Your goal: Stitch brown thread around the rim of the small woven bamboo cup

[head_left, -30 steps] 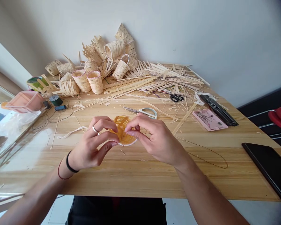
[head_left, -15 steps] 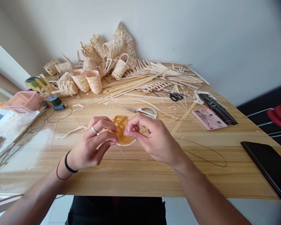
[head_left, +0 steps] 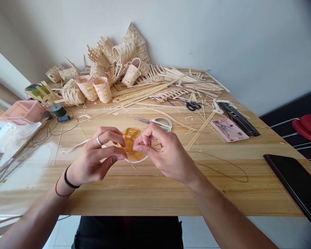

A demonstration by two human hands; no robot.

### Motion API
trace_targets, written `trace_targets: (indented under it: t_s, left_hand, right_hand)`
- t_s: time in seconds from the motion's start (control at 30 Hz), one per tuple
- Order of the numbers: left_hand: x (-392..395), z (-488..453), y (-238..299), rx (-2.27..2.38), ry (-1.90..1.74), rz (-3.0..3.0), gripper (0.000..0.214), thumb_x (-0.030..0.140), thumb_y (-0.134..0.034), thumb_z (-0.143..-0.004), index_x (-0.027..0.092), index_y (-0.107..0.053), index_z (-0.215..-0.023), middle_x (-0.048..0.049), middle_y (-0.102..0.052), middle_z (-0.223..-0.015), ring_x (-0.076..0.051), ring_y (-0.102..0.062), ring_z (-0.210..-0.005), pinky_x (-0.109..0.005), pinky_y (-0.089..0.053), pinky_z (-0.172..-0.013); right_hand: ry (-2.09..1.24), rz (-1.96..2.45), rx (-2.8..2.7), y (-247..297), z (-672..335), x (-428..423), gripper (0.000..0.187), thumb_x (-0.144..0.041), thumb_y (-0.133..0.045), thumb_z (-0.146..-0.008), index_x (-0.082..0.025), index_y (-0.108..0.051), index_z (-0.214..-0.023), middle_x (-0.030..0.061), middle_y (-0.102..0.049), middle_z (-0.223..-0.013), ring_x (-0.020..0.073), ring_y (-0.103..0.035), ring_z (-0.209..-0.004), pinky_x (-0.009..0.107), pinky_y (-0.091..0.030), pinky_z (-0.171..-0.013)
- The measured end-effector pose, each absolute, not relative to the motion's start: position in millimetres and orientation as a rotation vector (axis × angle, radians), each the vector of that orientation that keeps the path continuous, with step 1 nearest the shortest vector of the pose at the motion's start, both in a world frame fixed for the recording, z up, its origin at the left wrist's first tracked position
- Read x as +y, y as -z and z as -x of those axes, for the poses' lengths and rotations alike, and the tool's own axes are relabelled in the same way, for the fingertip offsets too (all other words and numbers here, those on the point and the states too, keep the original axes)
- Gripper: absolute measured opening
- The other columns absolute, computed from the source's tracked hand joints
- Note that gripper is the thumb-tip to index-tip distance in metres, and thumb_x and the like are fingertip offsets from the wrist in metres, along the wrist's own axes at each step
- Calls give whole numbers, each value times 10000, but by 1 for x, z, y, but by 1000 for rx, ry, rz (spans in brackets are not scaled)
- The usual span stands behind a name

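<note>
A small woven basket (head_left: 130,144), yellow-orange inside with a white-bound rim, lies between my hands with its opening facing me. My left hand (head_left: 95,157), wearing a ring, grips the basket's left side, thumb at the lower rim and fingers bent around the edge. In front of the opening, my right hand (head_left: 167,152) has thumb and forefinger pinched together; whatever they hold is too small to make out. A thin brown thread (head_left: 230,162) loops over the table to the right of that hand. Just beyond the basket lie light-handled scissors (head_left: 162,123).
Several pale woven baskets (head_left: 102,89) are heaped against the wall, beside piled bamboo strips (head_left: 191,81). Black scissors (head_left: 193,105), a pink tray (head_left: 228,130) and a black phone (head_left: 295,185) lie to the right. At left are thread spools (head_left: 58,110) and a pink box (head_left: 22,112).
The whole view has shifted slightly. My right fingertips have drawn a little away from my left fingers, showing more of the basket's inside. My left hand keeps its hold on the basket.
</note>
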State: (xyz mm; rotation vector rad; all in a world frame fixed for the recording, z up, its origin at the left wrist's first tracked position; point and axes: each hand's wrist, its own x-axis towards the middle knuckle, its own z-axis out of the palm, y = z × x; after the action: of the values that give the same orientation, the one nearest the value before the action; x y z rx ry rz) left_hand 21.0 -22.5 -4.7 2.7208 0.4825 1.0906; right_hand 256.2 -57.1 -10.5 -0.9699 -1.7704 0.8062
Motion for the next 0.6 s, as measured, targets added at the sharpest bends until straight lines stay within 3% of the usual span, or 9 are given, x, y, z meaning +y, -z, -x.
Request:
trace_targets:
  t_s: [0.6]
  left_hand:
    - [-27, -25, 8, 467, -1069, -2830, 206, 41, -599, -945, 220, -702, -946, -63, -689, -1020, -217, -607, -1089, -381, -572, -938]
  right_hand:
    - [-829, 975, -1798, 11, -256, -59, 320, -79, -650, -945, -251, -405, -830, -28, -678, -816, 177, -634, -807, 358, -465, -777]
